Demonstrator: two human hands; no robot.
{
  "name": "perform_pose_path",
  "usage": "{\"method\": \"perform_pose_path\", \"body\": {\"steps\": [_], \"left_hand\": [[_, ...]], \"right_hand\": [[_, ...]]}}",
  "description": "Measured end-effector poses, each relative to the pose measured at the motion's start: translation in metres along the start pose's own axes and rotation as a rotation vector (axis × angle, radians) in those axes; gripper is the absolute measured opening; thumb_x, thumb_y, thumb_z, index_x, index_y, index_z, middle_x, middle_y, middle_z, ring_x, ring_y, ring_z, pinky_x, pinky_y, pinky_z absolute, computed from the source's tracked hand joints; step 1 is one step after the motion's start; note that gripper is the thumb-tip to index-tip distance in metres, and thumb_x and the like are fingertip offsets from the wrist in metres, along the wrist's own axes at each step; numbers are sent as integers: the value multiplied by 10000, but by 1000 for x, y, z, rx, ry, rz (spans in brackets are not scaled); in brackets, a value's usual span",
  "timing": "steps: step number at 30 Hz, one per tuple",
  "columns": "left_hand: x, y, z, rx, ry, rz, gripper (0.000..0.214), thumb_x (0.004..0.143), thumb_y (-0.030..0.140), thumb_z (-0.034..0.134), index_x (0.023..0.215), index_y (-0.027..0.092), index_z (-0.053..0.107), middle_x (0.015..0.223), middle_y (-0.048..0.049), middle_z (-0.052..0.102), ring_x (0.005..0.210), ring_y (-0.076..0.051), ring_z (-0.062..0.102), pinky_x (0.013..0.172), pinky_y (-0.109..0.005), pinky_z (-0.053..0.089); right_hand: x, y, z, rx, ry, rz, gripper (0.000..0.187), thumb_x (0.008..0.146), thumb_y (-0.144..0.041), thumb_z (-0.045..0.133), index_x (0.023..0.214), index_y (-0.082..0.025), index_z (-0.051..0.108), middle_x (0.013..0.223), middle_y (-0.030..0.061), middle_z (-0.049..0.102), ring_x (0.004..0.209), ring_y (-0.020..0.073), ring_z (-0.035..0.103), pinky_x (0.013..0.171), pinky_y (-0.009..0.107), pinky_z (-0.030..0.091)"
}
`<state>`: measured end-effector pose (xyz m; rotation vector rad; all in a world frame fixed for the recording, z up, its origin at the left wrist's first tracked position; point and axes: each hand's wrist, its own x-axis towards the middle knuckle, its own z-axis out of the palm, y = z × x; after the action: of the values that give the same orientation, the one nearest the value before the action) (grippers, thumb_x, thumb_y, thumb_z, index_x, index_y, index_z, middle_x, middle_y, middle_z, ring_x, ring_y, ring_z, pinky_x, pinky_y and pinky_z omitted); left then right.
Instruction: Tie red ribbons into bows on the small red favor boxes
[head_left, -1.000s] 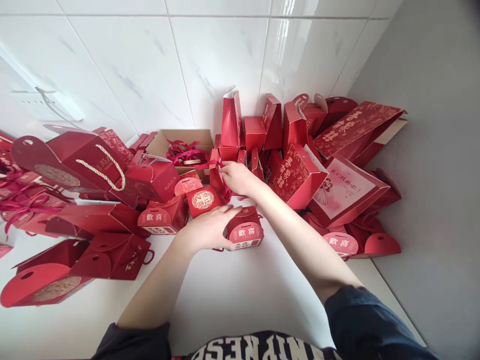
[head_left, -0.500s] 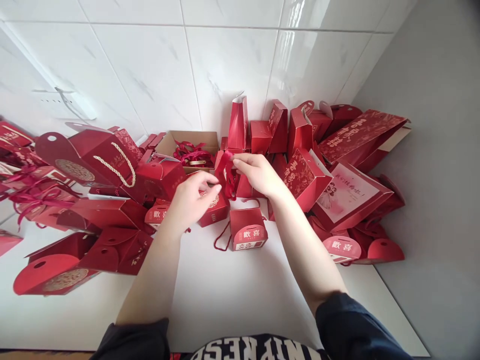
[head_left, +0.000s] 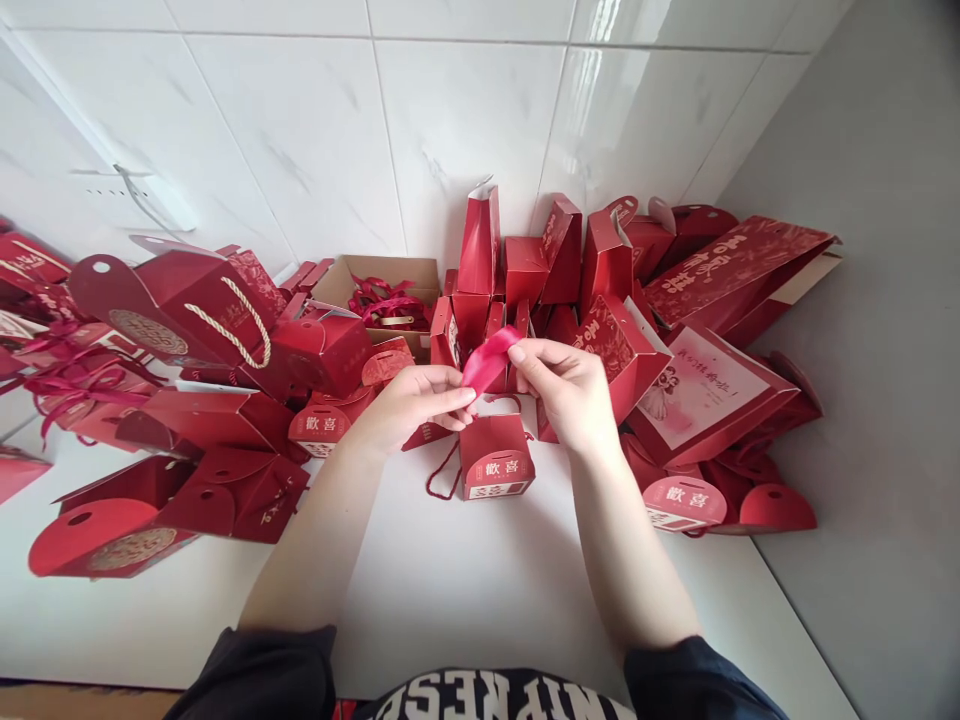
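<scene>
A dark pink satin ribbon (head_left: pixel 489 362) is stretched between both hands in the middle of the view. Its left end is pinched in my left hand (head_left: pixel 426 402), fingers closed. My right hand (head_left: pixel 564 390) grips the other end between thumb and fingers. Just below the ribbon, a small red gift box (head_left: pixel 495 450) with a rounded flap and white print stands on the white table. A dark red cord (head_left: pixel 442 482) loops out from its left side. Part of another red box behind my left hand is hidden by the fingers.
An open cardboard box (head_left: pixel 390 268) of loose ribbons stands at the back, near the tiled wall. Red gift boxes crowd both sides, including one with a rope handle (head_left: pixel 244 325) at left and a tall bag (head_left: pixel 739 265) at right. A grey wall (head_left: pixel 885 330) borders the right.
The ribbon, which hung folded from my right hand, is now held taut between both hands. My left hand has closed on it; my right hand has moved right and slightly down.
</scene>
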<state>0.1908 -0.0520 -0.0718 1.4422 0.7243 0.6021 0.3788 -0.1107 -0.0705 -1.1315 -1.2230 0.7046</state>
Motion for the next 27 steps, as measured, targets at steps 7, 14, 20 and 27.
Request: {"method": "perform_pose_path", "body": {"steps": [7, 14, 20, 27], "left_hand": [[-11, 13, 0, 162, -115, -48, 241, 785, 385, 729, 762, 146, 747, 726, -60, 721, 639, -128, 658, 640, -245, 576], [-30, 28, -20, 307, -255, 40, 177, 743, 375, 757, 700, 206, 783, 656, -72, 731, 590, -190, 667, 565, -295, 553], [-51, 33, -37, 222, -304, 258, 314, 685, 498, 773, 498, 251, 722, 456, -69, 618, 489, -196, 578, 568, -367, 516], [-36, 33, -20, 291, 85, 43, 249, 844, 390, 625, 717, 177, 650, 686, -26, 639, 590, -125, 557, 553, -251, 445]], "right_hand": [[0, 6, -13, -308, 282, -121, 199, 858, -306, 600, 882, -199, 766, 908, 50, 752, 838, 218, 702, 766, 344, 566], [9, 18, -14, -560, 289, -221, 210, 871, -248, 551, 877, -209, 757, 909, 49, 761, 847, 232, 718, 789, 343, 562], [22, 38, -6, -611, 206, -132, 264, 911, -281, 513, 977, -180, 748, 784, 64, 754, 725, 224, 721, 784, 347, 545], [14, 22, -16, -846, -196, 66, 273, 934, -301, 512, 1116, -211, 695, 850, 89, 752, 828, 276, 696, 757, 388, 508]]}}
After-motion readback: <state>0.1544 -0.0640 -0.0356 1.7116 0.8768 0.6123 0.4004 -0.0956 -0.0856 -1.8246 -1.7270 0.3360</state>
